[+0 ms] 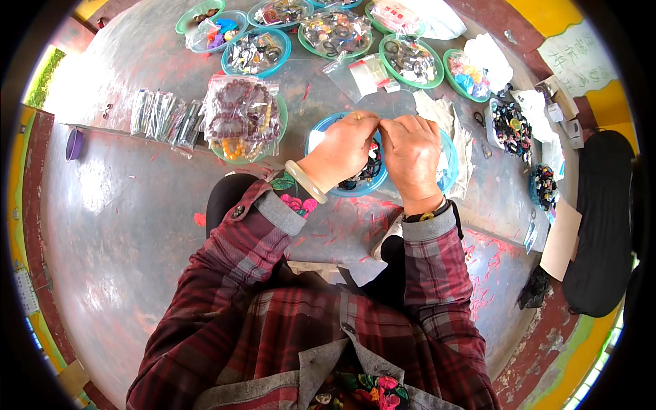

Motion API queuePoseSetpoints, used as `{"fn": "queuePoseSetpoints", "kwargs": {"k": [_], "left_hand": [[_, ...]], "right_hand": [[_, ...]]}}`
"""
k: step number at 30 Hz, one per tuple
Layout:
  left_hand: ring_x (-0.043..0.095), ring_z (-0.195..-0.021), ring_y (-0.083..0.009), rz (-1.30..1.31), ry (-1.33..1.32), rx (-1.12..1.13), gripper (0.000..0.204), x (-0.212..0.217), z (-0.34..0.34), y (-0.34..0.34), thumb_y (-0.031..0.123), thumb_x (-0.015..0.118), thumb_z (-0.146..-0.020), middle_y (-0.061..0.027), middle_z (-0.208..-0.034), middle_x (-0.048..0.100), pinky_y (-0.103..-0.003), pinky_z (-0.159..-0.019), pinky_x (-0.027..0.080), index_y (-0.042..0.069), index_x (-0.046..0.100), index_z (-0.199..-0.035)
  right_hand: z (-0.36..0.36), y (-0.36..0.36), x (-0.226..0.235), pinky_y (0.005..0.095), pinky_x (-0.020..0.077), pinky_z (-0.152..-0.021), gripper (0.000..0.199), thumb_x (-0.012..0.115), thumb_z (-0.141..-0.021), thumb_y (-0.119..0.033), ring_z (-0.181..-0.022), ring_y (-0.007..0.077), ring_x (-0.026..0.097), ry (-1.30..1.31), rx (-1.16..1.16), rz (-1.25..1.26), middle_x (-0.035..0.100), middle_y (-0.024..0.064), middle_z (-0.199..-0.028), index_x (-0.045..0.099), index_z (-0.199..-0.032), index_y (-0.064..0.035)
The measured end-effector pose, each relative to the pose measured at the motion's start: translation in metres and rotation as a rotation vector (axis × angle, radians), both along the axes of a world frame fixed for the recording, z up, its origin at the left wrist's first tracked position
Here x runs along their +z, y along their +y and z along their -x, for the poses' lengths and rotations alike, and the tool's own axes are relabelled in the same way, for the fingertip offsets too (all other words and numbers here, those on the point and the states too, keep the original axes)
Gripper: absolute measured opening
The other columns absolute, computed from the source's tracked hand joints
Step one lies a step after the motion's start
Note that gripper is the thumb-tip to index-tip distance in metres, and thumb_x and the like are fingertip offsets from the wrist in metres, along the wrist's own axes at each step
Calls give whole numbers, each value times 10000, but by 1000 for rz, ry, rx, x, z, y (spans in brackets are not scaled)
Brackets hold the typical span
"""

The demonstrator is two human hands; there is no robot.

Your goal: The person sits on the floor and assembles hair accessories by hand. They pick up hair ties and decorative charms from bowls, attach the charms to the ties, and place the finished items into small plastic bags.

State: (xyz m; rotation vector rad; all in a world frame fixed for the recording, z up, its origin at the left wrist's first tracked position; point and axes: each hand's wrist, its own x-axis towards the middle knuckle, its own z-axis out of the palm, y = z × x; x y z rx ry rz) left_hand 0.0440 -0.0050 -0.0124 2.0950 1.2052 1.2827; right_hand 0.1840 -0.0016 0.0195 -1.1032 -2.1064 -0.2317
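My left hand (344, 152), a pale bangle at its wrist, meets my right hand (413, 156) at the fingertips. Both are closed in a pinch, thumbs and forefingers pressed close together. Whatever sits between the fingertips is hidden or too small to name. Below them stands a blue basin (353, 193) holding dark bands (370, 172) with small coloured bits, which look like hair ties. A second light-blue basin (452, 162) is partly covered by my right hand. Crumpled pale cloth (462, 140) lies beside it.
Bagged bead bracelets (240, 109) lie on a green basin to the left, beside a row of thin packets (164, 116). Several basins of small bagged goods (256, 53) line the far side. At right stand a white tub (493, 123) of dark bands and a black bench-like shape (605, 225).
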Motion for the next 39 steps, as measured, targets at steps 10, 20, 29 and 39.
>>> {"fn": "queuePoseSetpoints", "kwargs": {"k": [10,20,29,39], "left_hand": [[583,-865,-353,20,-31,-39,180,1,0,1,-39,513,-784,-171,-921,612,-366,-726,480,-6,588,-944],[619,-809,-303,259,-173,-19,133,3,2,4,10,543,-806,-168,-870,623,-336,-686,480,-13,610,-918],[588,-818,-341,4,0,-21,157,-3,-2,0,-30,521,-773,-155,-868,618,-364,-696,478,1,602,-904],[630,-783,-257,217,-110,-35,159,0,0,3,-7,532,-793,-150,-866,640,-303,-691,485,-4,637,-911]], "right_hand": [[4,-1,-1,359,401,-627,58,619,-652,-49,-664,256,543,106,-59,95,538,49,-664,577,-660,-88],[-1,2,-9,357,418,-659,62,649,-683,-83,-727,265,578,387,-37,408,606,57,-749,645,-745,-85],[2,-4,-3,367,402,-645,47,632,-664,-100,-692,266,557,22,-88,163,565,56,-694,604,-698,-83],[-2,3,-8,357,424,-641,45,632,-631,-63,-679,263,559,296,-93,230,572,60,-679,590,-636,-78]]}}
